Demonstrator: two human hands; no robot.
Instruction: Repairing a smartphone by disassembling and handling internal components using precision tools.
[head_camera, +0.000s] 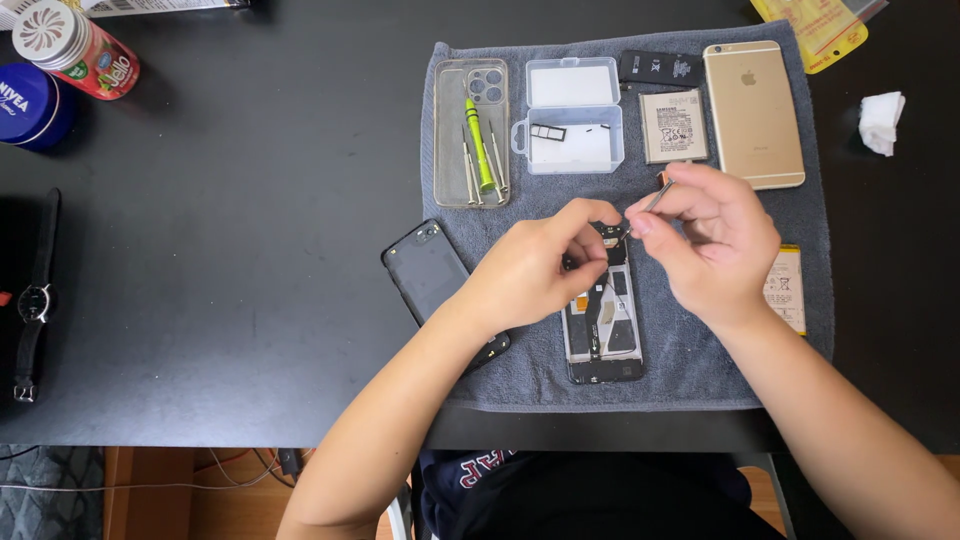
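Observation:
An opened phone (603, 335) with its back removed lies on a grey towel (520, 370), its inner parts exposed. My left hand (535, 265) pinches a small dark part (610, 235) at the phone's top end. My right hand (705, 240) holds thin metal tweezers (655, 198) whose tip meets that part. A black phone back cover (428, 268) lies just left of my left wrist, partly under it.
On the towel: a clear phone case (450, 160) holding a green screwdriver (478, 145) and bits, a clear plastic box (570, 115), two batteries (673, 125), a gold phone (752, 112) face down. A watch (35, 300), jar and can sit at left, a tissue (881, 121) at right.

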